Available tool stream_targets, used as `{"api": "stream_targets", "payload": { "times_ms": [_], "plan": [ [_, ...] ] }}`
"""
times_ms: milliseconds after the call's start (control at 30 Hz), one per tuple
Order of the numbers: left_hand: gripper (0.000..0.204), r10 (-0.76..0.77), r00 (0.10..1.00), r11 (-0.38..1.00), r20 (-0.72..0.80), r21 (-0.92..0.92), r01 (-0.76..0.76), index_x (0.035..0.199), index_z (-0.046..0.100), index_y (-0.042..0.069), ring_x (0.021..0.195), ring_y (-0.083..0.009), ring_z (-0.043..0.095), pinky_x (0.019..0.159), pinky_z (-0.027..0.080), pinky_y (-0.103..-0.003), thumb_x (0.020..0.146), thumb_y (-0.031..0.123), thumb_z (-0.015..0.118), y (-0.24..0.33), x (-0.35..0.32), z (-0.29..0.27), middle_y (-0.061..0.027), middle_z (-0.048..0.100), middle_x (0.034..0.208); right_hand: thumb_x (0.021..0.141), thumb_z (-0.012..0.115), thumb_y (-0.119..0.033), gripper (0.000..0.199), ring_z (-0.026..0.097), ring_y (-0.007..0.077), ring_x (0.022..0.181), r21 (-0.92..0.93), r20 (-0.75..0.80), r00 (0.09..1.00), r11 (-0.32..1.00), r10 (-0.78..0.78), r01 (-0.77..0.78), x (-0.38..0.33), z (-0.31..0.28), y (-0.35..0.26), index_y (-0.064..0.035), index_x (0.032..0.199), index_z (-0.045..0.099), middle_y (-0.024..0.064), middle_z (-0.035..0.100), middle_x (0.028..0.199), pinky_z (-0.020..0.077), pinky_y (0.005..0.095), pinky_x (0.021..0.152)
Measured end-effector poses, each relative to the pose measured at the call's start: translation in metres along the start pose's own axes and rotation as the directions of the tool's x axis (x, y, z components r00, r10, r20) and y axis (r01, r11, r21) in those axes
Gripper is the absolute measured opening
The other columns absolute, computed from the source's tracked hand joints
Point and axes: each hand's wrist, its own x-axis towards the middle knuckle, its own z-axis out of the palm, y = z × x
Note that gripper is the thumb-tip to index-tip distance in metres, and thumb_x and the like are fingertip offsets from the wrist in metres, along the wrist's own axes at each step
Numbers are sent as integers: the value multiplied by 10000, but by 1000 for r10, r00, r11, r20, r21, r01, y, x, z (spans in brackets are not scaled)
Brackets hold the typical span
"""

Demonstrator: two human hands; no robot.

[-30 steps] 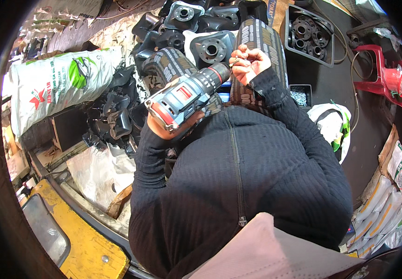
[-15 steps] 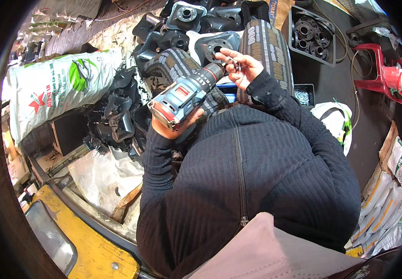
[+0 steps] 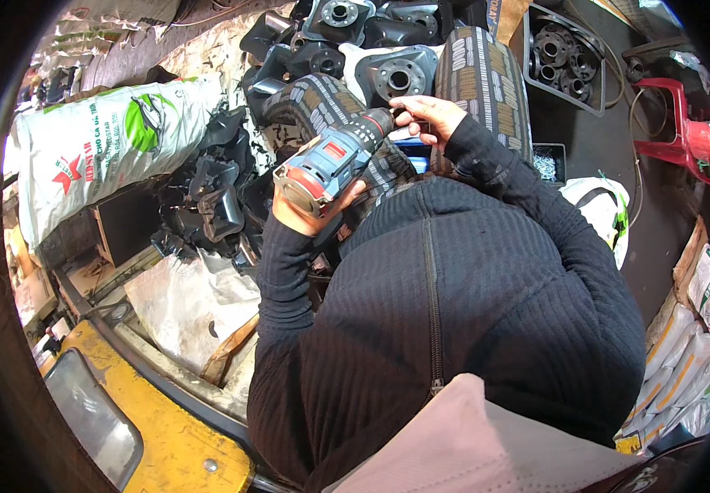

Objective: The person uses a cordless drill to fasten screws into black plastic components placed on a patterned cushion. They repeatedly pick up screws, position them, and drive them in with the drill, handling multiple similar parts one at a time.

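Note:
My left hand (image 3: 310, 215) is wrapped round a blue-grey and red cordless drill (image 3: 330, 168), its dark chuck pointing up and to the right. The fingertips of my right hand (image 3: 429, 117) are pinched right at the front of the chuck. Whatever they hold there is too small and dark to make out. Just beyond the fingers lies a square dark metal part with a round flanged hub (image 3: 406, 74), with bolt holes around its centre. Patterned fabric on my legs (image 3: 480, 74) shows on both sides of the hands.
More dark flanged parts (image 3: 334, 20) are heaped at the far side, with black molded pieces (image 3: 219, 193) at the left. A grey bin of round flanges (image 3: 564, 57) and a small tray of screws (image 3: 547, 163) stand right. Further right is a red plastic stool (image 3: 687, 135).
My right fingers have closed in on the drill's tip; before, they were more spread, with small shiny metal pieces in them. The drill has shifted slightly in view.

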Motion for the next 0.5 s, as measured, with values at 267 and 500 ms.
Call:
{"api": "stream_targets", "payload": {
  "times_ms": [267, 500],
  "plan": [
    [314, -80, 997, 988, 8, -130, 81, 913, 616, 75, 738, -247, 619, 655, 487, -348, 679, 252, 730, 6, 1, 9, -71, 633, 833, 875, 552, -202, 215, 590, 98, 951, 547, -20, 986, 828, 163, -125, 8, -3, 8, -63, 1039, 549, 74, 602, 1092, 393, 156, 425],
    [471, -54, 985, 999, 162, 11, 52, 1032, 534, 39, 842, -249, 603, 766, 469, -345, 684, 287, 731, 1, 8, 11, -95, 621, 912, 866, 564, -241, 304, 579, 48, 792, 480, 8, 987, 865, 160, -144, 13, 0, 9, -12, 1064, 545, 66, 604, 1033, 392, 115, 415]
  ]
}}
